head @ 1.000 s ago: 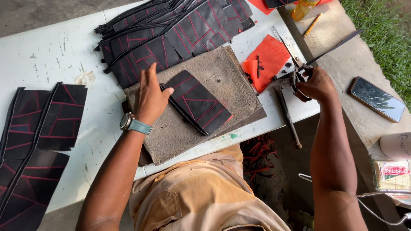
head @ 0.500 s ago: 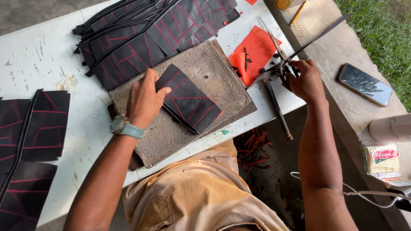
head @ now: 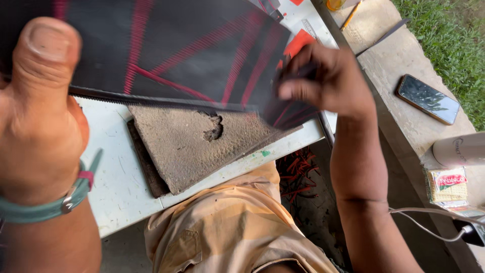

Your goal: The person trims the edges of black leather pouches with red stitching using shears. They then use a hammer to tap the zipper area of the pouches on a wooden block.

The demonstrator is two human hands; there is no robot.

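Both hands hold a stack of black sheets with red lines [head: 192,55] lifted close to the camera, so it fills the upper part of the view. My left hand [head: 40,111] grips its left end with the thumb on top; a teal wristband is on that wrist. My right hand [head: 323,81] pinches the right end of the stack. Below lies a worn brown cutting board [head: 202,146] with a gouge in it, resting on the white table [head: 121,187].
A red sheet [head: 300,43] shows behind the stack. On the concrete ledge at right lie a phone [head: 427,98], a pencil [head: 351,15], a white cup [head: 459,149] and a biscuit packet [head: 447,184]. Red scraps [head: 298,169] litter the floor under the table.
The left hand lifted the black stack off the board up toward the camera. The right hand left the scissors at the table's right edge and took hold of the stack's right end.
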